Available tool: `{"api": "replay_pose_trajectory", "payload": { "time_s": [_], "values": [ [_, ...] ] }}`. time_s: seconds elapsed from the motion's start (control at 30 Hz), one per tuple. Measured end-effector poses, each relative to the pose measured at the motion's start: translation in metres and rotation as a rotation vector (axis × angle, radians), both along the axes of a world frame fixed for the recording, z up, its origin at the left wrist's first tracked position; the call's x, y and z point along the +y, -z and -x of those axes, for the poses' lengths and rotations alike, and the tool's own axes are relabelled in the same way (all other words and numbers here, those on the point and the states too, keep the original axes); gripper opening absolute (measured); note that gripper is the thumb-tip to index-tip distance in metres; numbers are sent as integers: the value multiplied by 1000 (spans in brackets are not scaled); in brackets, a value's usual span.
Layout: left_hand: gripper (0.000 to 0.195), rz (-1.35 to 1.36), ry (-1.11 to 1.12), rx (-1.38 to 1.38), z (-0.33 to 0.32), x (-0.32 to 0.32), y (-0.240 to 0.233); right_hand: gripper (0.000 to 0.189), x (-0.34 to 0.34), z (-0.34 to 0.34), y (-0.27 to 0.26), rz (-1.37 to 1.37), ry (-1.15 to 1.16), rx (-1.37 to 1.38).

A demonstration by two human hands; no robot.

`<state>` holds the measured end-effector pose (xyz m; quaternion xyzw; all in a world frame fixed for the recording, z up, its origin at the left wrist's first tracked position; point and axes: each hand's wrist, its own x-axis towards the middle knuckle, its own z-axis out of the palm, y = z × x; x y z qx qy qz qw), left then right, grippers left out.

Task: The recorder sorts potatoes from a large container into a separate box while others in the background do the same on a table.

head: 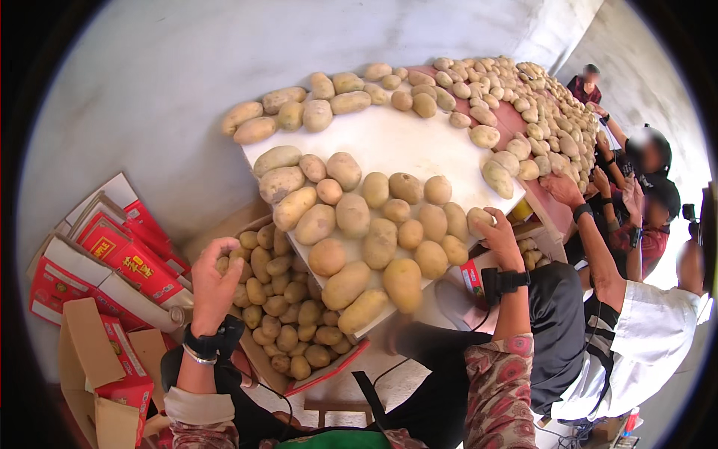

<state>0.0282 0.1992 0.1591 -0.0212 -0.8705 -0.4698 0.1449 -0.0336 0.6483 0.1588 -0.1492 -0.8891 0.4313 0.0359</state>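
My right hand [503,240] has its fingers around a potato [478,219] at the near right edge of the white board [387,134]. Many more potatoes [380,244] are spread over the near part of this board, most of them large. On the other side, my left hand [214,280] is over the left edge of a cardboard box [314,381], thumb and fingers apart. Smaller potatoes [286,306] fill that box, which stands partly beneath the board. Part of a potato shows between the left thumb and fingers, apparently lying in the box. Dark straps circle both wrists.
Flattened red and white cartons [129,247] lean against the wall at left, with an open carton [92,342] before them. A heap of potatoes [555,123] covers the reddish surface at far right. Beside me, a co-worker's hand [564,188] touches that heap; several other people sit beyond.
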Motion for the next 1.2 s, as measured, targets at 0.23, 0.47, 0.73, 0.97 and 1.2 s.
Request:
{"api": "replay_pose_trajectory", "payload": {
  "time_s": [0.23,0.47,0.73,0.97,1.2],
  "values": [
    [22,12,45,4,10,6,6,57,-2,6,8,-81,64,125],
    [19,46,10,-33,-5,2,-6,59,-9,2,-8,76,123,11],
    [23,19,27,-35,3,2,3,60,2,1,1,141,147,-5],
    [23,32,19,-30,-5,2,-3,65,-8,1,-3,-232,113,117],
    [22,22,55,-24,7,6,4,51,-8,2,-1,-192,85,119]
  ]
}}
